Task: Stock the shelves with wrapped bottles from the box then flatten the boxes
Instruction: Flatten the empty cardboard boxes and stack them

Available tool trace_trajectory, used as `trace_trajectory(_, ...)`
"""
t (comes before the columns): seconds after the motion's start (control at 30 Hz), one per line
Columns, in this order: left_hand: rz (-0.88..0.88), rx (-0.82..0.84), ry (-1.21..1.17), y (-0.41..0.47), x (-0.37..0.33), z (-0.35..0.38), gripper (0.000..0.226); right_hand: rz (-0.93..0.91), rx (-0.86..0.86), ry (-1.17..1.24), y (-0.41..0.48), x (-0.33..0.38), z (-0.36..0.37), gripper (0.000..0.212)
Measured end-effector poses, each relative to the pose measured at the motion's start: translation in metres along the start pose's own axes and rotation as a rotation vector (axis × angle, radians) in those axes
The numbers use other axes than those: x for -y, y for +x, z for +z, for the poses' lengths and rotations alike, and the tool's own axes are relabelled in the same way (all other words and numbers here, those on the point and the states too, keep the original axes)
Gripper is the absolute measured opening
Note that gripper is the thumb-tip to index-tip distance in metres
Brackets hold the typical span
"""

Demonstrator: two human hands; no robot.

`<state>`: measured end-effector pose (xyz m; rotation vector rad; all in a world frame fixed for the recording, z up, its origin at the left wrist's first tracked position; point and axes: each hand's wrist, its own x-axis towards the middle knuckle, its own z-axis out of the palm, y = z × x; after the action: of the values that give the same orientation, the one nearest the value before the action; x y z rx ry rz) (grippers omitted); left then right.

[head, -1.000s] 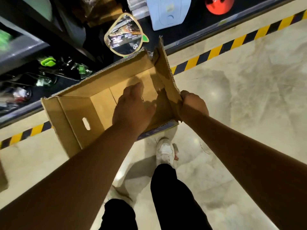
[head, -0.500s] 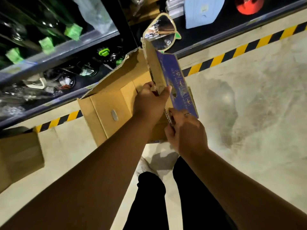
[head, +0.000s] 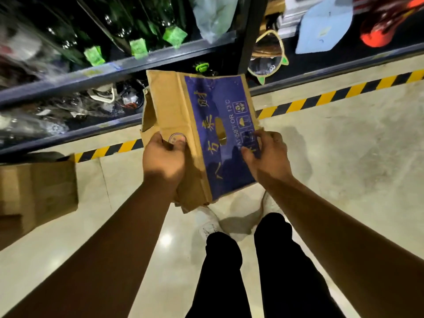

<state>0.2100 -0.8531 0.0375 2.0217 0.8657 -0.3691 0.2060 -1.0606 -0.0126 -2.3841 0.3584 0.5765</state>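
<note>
You held the box [head: 202,138] in the air in front of you, above the floor [head: 344,180] and just short of the shelves [head: 68,81], already pressed close to flat, with its blue printed panel facing up. Your left hand [head: 164,160] was clamped on the plain brown edge, thumb on top and fingers tucked under. Your right hand [head: 266,154] lay over the right edge of the blue panel with fingers spread; whether it gripped the board or only pressed on it could not be told. Dark bottles [head: 128,31] with green tags stood on the upper shelf, and a second carton [head: 39,193] sat on the floor to your left.

To finish the flattening well, you probably needed to press along the existing creases rather than across the panel, so the board folded and did not buckle. A loose flap stuck out behind the brown side at the far left corner; tucking it flush first would likely have let the layers lie even. Keeping both hands at opposite edges seemed sound, since the board looked light and floppy. The second carton appeared still unflattened, so that part of the job seemed to remain.
</note>
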Motion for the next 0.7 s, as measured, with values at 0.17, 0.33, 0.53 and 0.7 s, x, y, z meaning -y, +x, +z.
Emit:
trace_trajectory(0.17, -0.017, -0.142, 0.011, 0.011, 0.040, -0.044, 0.035, -0.066, 0.096, -0.196, 0.018, 0.025, 0.042, 0.069)
trace_trajectory(0.33, 0.020, -0.342, 0.132, 0.024, 0.080, -0.073, 0.064, -0.156, 0.061, -0.170, 0.008, 0.046, 0.082, 0.080)
trace_trajectory(0.53, 0.384, -0.235, 0.335, 0.023, 0.083, -0.053, 0.061, -0.333, 0.073, -0.396, 0.003, 0.056, 0.129, 0.067)
trace_trajectory(0.7, 0.245, -0.146, 0.402, 0.044, 0.077, -0.022, 0.083, -0.417, 0.002, -0.440, 0.008, 0.053, 0.129, 0.060)
